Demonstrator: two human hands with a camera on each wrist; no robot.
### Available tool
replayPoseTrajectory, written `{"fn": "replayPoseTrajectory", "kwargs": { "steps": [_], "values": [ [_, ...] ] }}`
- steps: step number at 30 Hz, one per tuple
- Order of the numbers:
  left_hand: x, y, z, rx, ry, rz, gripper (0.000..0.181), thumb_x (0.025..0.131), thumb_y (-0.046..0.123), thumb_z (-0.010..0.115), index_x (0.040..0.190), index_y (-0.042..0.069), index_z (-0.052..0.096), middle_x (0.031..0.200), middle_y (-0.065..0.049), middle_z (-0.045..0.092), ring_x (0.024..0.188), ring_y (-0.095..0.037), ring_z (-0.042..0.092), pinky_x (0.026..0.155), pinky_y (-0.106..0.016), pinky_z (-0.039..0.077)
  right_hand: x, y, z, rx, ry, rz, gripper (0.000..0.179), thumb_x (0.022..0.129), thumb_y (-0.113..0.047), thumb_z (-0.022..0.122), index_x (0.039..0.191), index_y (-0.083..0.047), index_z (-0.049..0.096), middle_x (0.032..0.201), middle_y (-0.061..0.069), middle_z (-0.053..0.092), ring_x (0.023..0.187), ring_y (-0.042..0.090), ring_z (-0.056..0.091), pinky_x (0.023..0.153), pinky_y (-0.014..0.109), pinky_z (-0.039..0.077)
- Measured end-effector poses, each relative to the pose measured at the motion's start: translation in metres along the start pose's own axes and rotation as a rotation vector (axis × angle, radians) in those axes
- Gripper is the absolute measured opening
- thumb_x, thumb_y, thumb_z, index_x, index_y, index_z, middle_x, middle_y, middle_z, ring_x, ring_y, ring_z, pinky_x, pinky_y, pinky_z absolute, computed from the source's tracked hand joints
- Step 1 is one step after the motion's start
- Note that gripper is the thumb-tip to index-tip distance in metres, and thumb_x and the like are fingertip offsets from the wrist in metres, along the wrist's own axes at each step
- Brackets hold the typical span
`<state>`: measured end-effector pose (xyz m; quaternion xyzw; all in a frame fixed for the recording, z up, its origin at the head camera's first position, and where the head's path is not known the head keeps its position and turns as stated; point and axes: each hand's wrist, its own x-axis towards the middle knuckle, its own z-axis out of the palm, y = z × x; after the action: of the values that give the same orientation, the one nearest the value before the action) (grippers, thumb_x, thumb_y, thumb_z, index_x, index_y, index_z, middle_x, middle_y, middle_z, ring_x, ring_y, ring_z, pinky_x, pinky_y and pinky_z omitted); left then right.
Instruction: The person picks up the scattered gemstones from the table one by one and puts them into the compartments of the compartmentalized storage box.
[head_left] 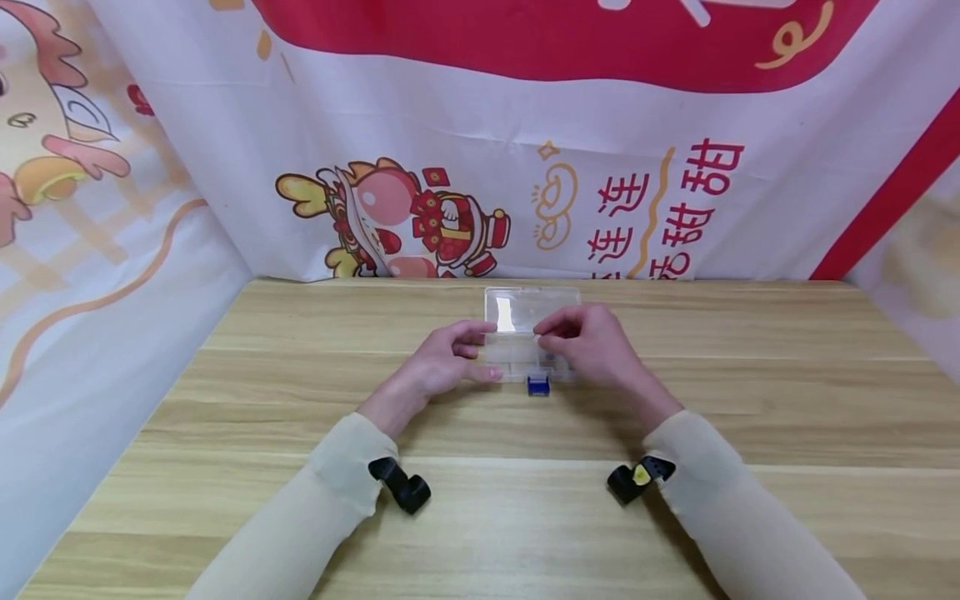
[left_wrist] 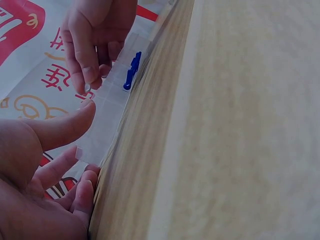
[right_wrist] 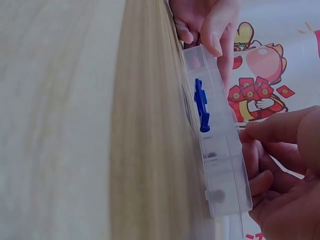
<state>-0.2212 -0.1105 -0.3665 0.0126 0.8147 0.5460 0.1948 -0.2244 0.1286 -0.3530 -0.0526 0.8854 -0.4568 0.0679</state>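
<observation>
A clear plastic compartment box (head_left: 517, 350) lies on the table with its lid (head_left: 532, 304) raised at the back. On its front wall, a blue latch (right_wrist: 201, 106) hangs down. My left hand (head_left: 446, 360) holds the box's left end, thumb at the front corner and fingers along the side. Above the box's right half, my right hand (head_left: 592, 342) pinches a thin whitish piece (right_wrist: 241, 125) between thumb and forefinger; I cannot tell what it is. Small dark round things (right_wrist: 216, 196) show blurred through the wall of the right-hand compartments.
Wood-grain table (head_left: 510, 517) extends around the box. Behind it hangs a printed white and red cloth (head_left: 480, 108), close to the raised lid. Black wrist mounts (head_left: 408, 487) stick out from both sleeves.
</observation>
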Motion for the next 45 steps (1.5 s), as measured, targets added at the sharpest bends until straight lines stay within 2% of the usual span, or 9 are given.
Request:
{"fn": "replayPoseTrajectory", "kwargs": {
  "steps": [4, 9, 16, 28, 36, 45],
  "values": [
    [0.0002, 0.0, -0.0012, -0.001, -0.001, 0.008, 0.067, 0.087, 0.017, 0.088, 0.146, 0.032, 0.061, 0.149, -0.001, 0.057, 0.132, -0.026, 0.049, 0.117, -0.045, 0.042, 0.0002, -0.0031, 0.0028, -0.016, 0.004, -0.008, 0.016, 0.101, -0.011, 0.071, 0.114, -0.012, 0.079, 0.113, 0.009, 0.073, 0.101, 0.025, 0.062, 0.085, 0.033, 0.054],
    [0.0008, -0.0008, -0.0017, -0.005, -0.003, 0.009, 0.067, 0.087, 0.016, 0.088, 0.146, 0.031, 0.061, 0.149, -0.001, 0.057, 0.132, -0.026, 0.05, 0.117, -0.045, 0.042, -0.0002, -0.0051, 0.0053, -0.023, 0.0, 0.022, 0.015, 0.102, -0.012, 0.07, 0.115, -0.013, 0.078, 0.117, 0.009, 0.071, 0.104, 0.026, 0.061, 0.088, 0.034, 0.055],
    [0.0007, -0.0009, 0.0008, -0.007, -0.006, 0.008, 0.066, 0.087, 0.015, 0.088, 0.146, 0.031, 0.062, 0.147, 0.0, 0.059, 0.132, -0.026, 0.05, 0.118, -0.046, 0.042, -0.0017, -0.0024, 0.0071, -0.037, 0.0, 0.044, 0.015, 0.102, -0.012, 0.07, 0.114, -0.013, 0.078, 0.115, 0.008, 0.072, 0.102, 0.025, 0.062, 0.087, 0.033, 0.056],
    [0.002, -0.0006, 0.0016, 0.005, -0.008, 0.005, 0.066, 0.088, 0.017, 0.087, 0.147, 0.032, 0.061, 0.15, 0.0, 0.056, 0.134, -0.027, 0.05, 0.119, -0.047, 0.042, -0.0014, 0.0009, 0.0082, -0.049, 0.02, 0.023, 0.015, 0.102, -0.013, 0.071, 0.114, -0.013, 0.079, 0.113, 0.009, 0.074, 0.1, 0.025, 0.064, 0.087, 0.034, 0.057],
    [0.0016, -0.0005, -0.0008, 0.003, -0.007, 0.009, 0.066, 0.089, 0.016, 0.086, 0.147, 0.031, 0.06, 0.149, 0.0, 0.058, 0.134, -0.027, 0.049, 0.119, -0.046, 0.042, 0.0, -0.0017, 0.0099, -0.047, 0.008, 0.042, 0.015, 0.102, -0.015, 0.071, 0.114, -0.013, 0.079, 0.114, 0.008, 0.074, 0.102, 0.024, 0.063, 0.088, 0.035, 0.056],
    [0.0027, 0.0011, -0.0005, -0.001, -0.008, 0.012, 0.07, 0.086, 0.013, 0.088, 0.148, 0.028, 0.06, 0.149, -0.001, 0.058, 0.133, -0.026, 0.049, 0.118, -0.044, 0.042, 0.0015, 0.0006, 0.0076, -0.068, 0.0, -0.001, 0.015, 0.101, -0.013, 0.072, 0.114, -0.011, 0.08, 0.11, 0.009, 0.074, 0.098, 0.023, 0.065, 0.084, 0.033, 0.056]
  ]
}}
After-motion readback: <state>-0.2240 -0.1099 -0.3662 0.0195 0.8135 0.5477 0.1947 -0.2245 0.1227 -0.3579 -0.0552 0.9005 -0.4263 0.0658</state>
